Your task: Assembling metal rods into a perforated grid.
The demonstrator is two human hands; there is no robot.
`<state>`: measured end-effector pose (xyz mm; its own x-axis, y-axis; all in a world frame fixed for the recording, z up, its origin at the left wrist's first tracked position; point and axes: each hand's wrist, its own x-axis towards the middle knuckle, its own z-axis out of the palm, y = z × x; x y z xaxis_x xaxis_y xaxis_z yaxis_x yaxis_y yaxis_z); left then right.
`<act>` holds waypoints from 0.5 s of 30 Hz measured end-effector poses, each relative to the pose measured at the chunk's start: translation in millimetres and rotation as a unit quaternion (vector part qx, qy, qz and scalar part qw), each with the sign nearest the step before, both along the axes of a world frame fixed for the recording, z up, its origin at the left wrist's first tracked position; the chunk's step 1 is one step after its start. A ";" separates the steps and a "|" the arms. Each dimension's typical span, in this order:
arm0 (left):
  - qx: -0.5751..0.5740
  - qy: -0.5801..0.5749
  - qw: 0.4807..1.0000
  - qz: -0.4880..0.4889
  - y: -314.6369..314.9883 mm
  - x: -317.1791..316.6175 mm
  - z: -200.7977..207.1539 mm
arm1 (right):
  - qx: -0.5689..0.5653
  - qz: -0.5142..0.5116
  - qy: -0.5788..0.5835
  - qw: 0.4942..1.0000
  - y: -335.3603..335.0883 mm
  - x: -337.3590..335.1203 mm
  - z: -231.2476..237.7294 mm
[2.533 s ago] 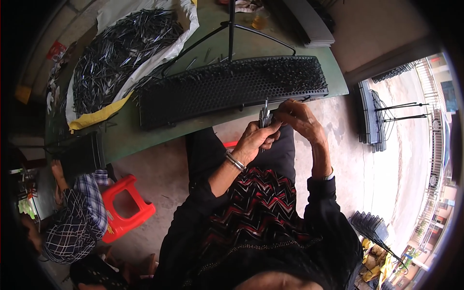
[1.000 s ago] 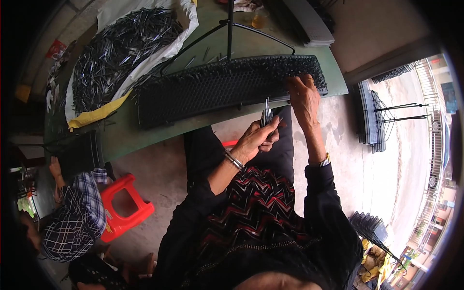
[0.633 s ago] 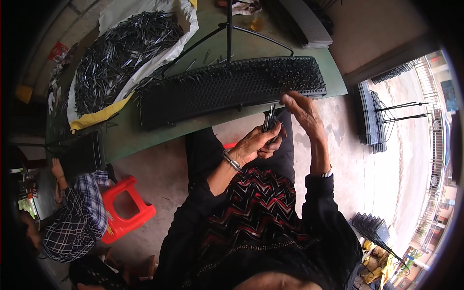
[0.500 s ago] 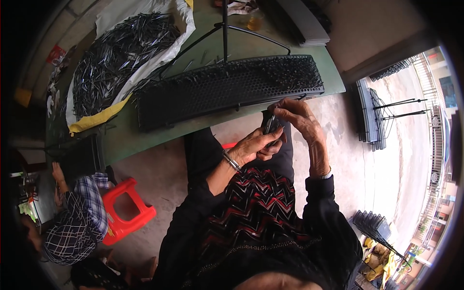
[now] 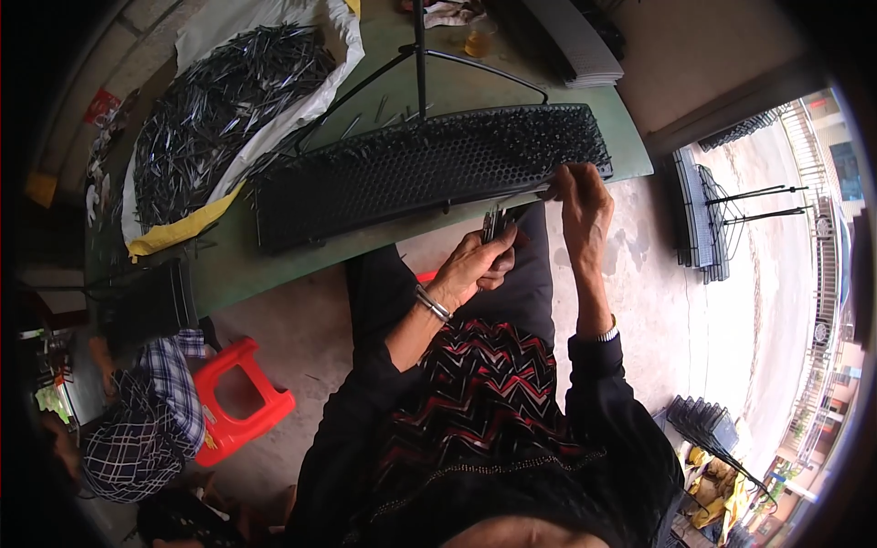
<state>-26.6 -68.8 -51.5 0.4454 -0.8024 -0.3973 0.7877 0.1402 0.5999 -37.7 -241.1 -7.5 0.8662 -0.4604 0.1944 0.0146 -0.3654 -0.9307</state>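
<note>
nearest, the person is wearing a black top [image 5: 475, 393] with a red and white zigzag pattern, and dark sleeves are covering both forearms down to the wrists. the left hand [image 5: 477, 260], with a bangle [image 5: 432, 303] round its wrist, is holding a bundle of slim metal pieces [image 5: 494, 224] above the lap; its thumb and fingers are pressing round them, and the pieces' tips are sticking up. farther out, the right hand [image 5: 583, 212], wearing a watch [image 5: 607, 331], is hovering at the front edge of a long black perforated panel [image 5: 384, 183], near its right end. its fingertips are bunching together, but whether they are pinching a piece cannot be told. the panel is lying across a green table [image 5: 239, 272], and dark bits are crowding its right end and back edge, while many holes toward its front are showing bare. to the left, a red stool [image 5: 276, 402] is standing on the floor beside a co-worker's checked sleeve [image 5: 137, 447]. beyond the panel's left end, a heap of dark slender pieces [image 5: 228, 119] is filling a white-lined sack [image 5: 283, 133]. a black post [image 5: 420, 68] is rising behind the panel, and farther back a glass of amber liquid [image 5: 480, 41] is standing near stacked grey sheets [image 5: 585, 46]. off to the right, mesh racks [image 5: 696, 219] are standing on the pale ground, and a railing [image 5: 824, 265] is running beyond them.
</note>
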 end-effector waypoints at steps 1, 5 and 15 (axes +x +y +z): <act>0.002 -0.002 1.000 0.021 -1.6 2.3 -0.5 | -0.041 -0.040 -0.022 0.998 0.2 5.3 -5.5; 0.009 0.035 0.997 0.070 -6.0 14.1 -8.4 | -0.104 -0.095 -0.051 0.989 1.3 20.2 -25.7; 0.015 0.092 0.984 0.155 -13.5 17.7 -30.4 | -0.236 -0.115 -0.092 0.961 0.1 28.9 -46.1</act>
